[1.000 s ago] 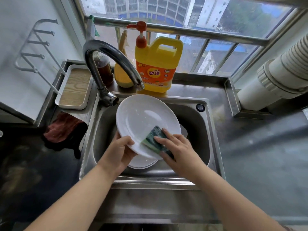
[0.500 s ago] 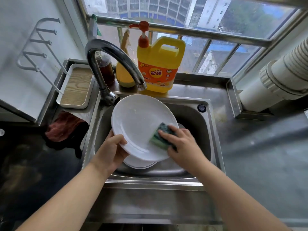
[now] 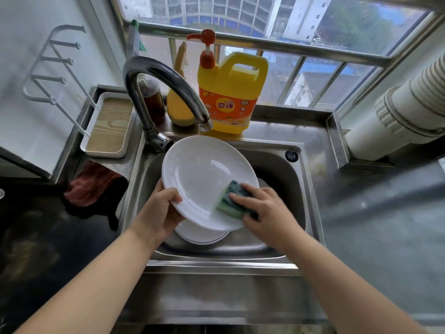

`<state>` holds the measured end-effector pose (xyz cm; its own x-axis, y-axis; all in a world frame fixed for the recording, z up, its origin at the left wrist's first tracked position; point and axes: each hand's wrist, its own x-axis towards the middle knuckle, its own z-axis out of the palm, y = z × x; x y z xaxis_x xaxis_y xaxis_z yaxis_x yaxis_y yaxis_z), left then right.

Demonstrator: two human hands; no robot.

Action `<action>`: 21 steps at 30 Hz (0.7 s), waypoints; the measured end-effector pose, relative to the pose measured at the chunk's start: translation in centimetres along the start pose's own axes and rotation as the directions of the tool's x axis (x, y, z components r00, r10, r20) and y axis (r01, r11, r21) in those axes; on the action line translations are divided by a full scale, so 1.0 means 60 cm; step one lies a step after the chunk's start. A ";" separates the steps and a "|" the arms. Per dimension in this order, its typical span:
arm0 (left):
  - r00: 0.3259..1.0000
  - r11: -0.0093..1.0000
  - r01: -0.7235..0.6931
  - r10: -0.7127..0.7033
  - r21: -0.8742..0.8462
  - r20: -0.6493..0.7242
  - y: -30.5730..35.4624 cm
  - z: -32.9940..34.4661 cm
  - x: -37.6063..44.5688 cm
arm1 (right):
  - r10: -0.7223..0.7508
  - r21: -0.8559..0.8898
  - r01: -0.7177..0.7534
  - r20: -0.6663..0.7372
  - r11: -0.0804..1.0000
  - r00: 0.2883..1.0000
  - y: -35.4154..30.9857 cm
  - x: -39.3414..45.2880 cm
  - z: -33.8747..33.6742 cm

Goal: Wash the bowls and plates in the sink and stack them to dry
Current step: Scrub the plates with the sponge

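Observation:
A large white plate (image 3: 202, 174) is tilted over the steel sink (image 3: 310, 213). My left hand (image 3: 159, 213) grips its lower left rim, thumb on the face. My right hand (image 3: 267, 210) presses a green sponge (image 3: 231, 198) against the plate's lower right part. Beneath the plate, more white dishes (image 3: 199, 235) lie in the sink basin, mostly hidden. The curved tap (image 3: 168, 85) ends just above the plate's far edge; no water is visible.
A yellow detergent jug (image 3: 231, 92) with a red pump, a dark bottle (image 3: 151, 102) and a yellow bottle (image 3: 180, 109) stand behind the sink. A white tray with a wood base (image 3: 108, 126) and wire rack sit at left. A red cloth (image 3: 94, 184) hangs nearby. Grey counter (image 3: 385, 225) lies right.
My right hand has slid the sponge along the plate's lower right part, up toward the right rim and back down. The left hand has kept its grip on the plate's rim.

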<state>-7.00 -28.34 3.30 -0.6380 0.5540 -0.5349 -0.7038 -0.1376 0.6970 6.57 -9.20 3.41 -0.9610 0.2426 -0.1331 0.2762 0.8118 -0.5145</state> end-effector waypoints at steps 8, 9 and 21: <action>1.000 1.000 -0.009 0.010 -0.027 0.020 0.006 0.017 0.003 | 0.034 0.037 -0.035 0.012 0.999 0.999 -0.059 0.000 0.007; 1.000 1.000 -0.019 0.020 -0.019 0.024 0.006 0.016 0.003 | -0.016 0.093 0.013 0.024 0.996 1.000 -0.079 -0.009 0.015; 0.991 0.991 0.127 -0.126 0.039 -0.037 0.048 -0.020 0.011 | 0.086 -0.223 -0.080 0.019 0.972 0.996 0.000 0.003 -0.046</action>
<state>-9.82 -29.32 4.35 -0.5556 0.5360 -0.6356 -0.7664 -0.0337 0.6415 6.44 -7.71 5.71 -0.9338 0.3014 -0.1929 0.3487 0.8877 -0.3007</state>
